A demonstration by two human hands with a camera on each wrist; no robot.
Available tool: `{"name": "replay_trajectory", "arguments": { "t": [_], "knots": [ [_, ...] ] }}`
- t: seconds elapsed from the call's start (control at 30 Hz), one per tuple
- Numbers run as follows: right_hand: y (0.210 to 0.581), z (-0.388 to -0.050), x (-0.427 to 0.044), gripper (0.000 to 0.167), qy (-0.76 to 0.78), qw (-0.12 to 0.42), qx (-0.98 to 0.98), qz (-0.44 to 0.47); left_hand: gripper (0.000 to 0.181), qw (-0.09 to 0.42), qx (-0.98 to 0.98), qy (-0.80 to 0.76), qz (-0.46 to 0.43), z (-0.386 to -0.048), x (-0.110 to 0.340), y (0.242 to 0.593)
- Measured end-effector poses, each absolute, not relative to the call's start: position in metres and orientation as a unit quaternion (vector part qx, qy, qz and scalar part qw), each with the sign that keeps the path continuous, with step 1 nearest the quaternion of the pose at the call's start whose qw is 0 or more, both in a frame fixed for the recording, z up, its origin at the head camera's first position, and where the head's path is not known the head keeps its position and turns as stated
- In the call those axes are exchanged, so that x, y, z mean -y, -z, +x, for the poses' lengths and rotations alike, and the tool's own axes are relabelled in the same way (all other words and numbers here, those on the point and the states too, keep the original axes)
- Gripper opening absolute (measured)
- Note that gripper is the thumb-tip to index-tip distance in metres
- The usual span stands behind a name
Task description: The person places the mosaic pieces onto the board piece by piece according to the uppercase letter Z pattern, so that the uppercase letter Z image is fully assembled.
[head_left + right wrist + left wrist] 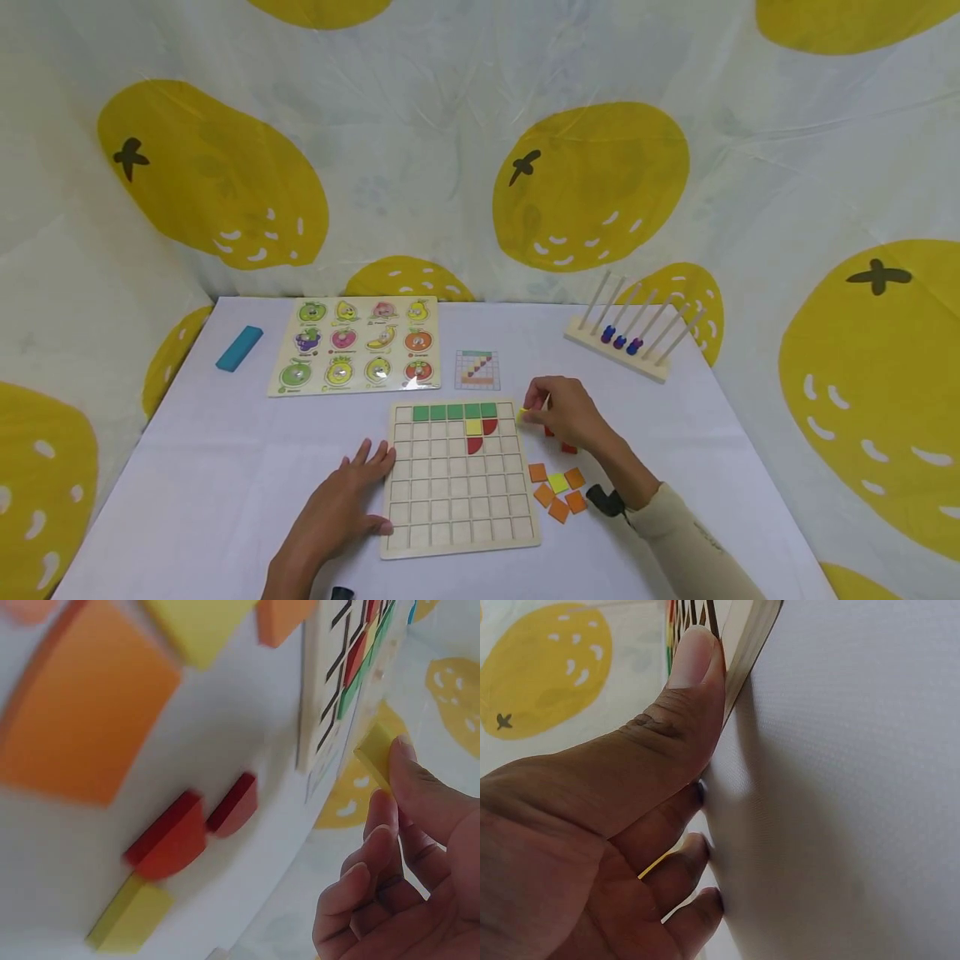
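A wooden grid board [438,487] lies on the white table, with a row of green squares [455,412] along its top, one yellow square [473,427] below them and two red rounded pieces [476,446] beside and under it. My left hand [337,508] rests at the board's left edge, the thumb [694,667] on its rim and the fingers spread. Just off the board's upper right edge, my right hand [566,412] pinches a yellow square [376,754] between thumb and fingers, above the table.
Orange squares [543,496] and a yellow one [558,482] lie right of the board, with red pieces [176,840] near the right hand. Behind are a pattern card [477,370], a fruit puzzle [360,346] and a peg rack [618,350]. A blue block [240,348] lies far left.
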State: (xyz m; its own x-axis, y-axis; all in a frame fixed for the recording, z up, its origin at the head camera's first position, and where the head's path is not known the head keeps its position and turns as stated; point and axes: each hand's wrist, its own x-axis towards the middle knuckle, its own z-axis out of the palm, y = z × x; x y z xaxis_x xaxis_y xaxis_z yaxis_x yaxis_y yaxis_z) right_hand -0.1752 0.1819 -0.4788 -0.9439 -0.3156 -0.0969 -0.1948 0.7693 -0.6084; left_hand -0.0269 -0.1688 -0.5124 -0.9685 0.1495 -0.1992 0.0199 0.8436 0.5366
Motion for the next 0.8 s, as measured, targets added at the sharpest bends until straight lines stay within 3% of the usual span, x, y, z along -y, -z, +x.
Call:
{"name": "replay_trajectory", "arguments": {
  "t": [0.8],
  "knots": [
    [0.491,-0.161,-0.092,0.021,0.284,0.134,-0.911,-0.268,0.110,0.122,-0.955,-0.268,0.031,-0.026,0.168,0.510]
  ]
}}
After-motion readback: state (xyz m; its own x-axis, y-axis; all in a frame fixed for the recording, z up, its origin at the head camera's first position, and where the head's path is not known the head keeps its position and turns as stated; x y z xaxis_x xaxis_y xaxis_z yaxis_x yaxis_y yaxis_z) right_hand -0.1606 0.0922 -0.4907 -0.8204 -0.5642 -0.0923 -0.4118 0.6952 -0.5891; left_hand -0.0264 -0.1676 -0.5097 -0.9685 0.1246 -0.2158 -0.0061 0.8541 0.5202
